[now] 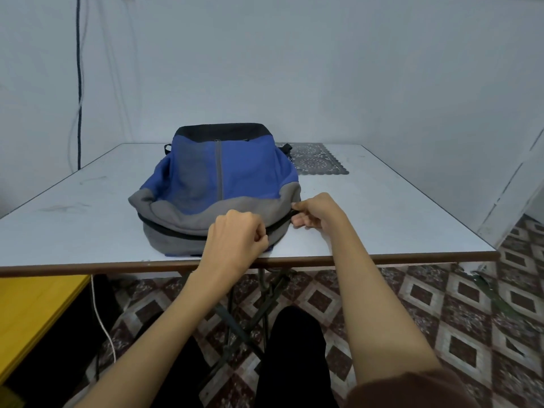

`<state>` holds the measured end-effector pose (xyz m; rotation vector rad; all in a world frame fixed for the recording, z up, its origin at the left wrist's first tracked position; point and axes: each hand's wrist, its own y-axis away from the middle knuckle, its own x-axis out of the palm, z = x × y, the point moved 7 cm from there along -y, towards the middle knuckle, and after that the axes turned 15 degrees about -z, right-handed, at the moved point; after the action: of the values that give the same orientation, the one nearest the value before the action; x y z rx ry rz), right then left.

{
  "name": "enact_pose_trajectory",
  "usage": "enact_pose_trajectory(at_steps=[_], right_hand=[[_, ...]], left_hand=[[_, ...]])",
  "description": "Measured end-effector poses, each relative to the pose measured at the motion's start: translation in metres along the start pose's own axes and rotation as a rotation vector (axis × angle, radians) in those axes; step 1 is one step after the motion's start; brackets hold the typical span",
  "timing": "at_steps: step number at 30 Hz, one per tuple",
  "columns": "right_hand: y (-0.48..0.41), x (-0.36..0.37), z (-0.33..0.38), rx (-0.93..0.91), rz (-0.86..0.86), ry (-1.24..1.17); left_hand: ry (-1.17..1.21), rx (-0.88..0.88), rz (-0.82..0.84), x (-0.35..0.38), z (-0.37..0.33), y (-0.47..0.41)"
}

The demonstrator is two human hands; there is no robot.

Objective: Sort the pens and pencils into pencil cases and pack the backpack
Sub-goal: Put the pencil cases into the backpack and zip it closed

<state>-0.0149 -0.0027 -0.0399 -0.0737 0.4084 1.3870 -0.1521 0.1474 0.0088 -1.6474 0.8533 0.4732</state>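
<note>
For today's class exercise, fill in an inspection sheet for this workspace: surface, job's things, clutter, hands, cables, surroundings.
Surface: white table with a brown edge and faint scuffs on its left side.
Job's things: blue and grey backpack lying flat near the front edge; no pens, pencils or cases seen.
Clutter: patterned mat behind the backpack, to its right.
Hands: left hand is curled at the backpack's front zip line; right hand pinches its right corner.
Cables: dark cable on the wall at left; white cord under the table.
Surroundings: pale wall, patterned tile floor, yellow board at left.
</note>
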Motion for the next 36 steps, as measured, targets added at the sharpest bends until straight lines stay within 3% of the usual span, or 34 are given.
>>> enact_pose_trajectory(at_steps=[7,16,19,22,25,27,30,33,36], right_hand=[[0.001,-0.001,0.002,-0.01,-0.012,0.028],[0.009,-0.002,0.004,-0.019,-0.037,0.005],[0.014,-0.006,0.004,-0.072,-0.102,-0.081],[0.016,-0.011,0.007,-0.127,-0.233,-0.22],[0.024,-0.012,0.03,-0.307,-0.408,-0.077],[0.034,0.002,0.054,-0.432,-0.397,0.067],[0.043,0.024,0.079,-0.56,-0.351,0.341],[0.044,0.04,0.073,-0.555,-0.286,0.61],[0.042,0.04,0.06,-0.549,-0.29,0.673]], left_hand=[[0.069,-0.021,-0.123,-0.037,0.037,0.025],[0.155,-0.082,-0.108,-0.054,0.064,0.042],[0.325,-0.234,-0.119,-0.059,0.086,0.041],[0.448,-0.386,-0.254,-0.077,0.12,0.027],[0.377,-0.436,-0.341,-0.089,0.15,-0.003],[0.288,-0.441,-0.297,-0.085,0.158,-0.027],[0.046,-0.446,-0.095,-0.062,0.167,-0.056],[-0.185,-0.452,0.157,-0.035,0.183,-0.06],[-0.244,-0.462,0.203,-0.024,0.193,-0.052]])
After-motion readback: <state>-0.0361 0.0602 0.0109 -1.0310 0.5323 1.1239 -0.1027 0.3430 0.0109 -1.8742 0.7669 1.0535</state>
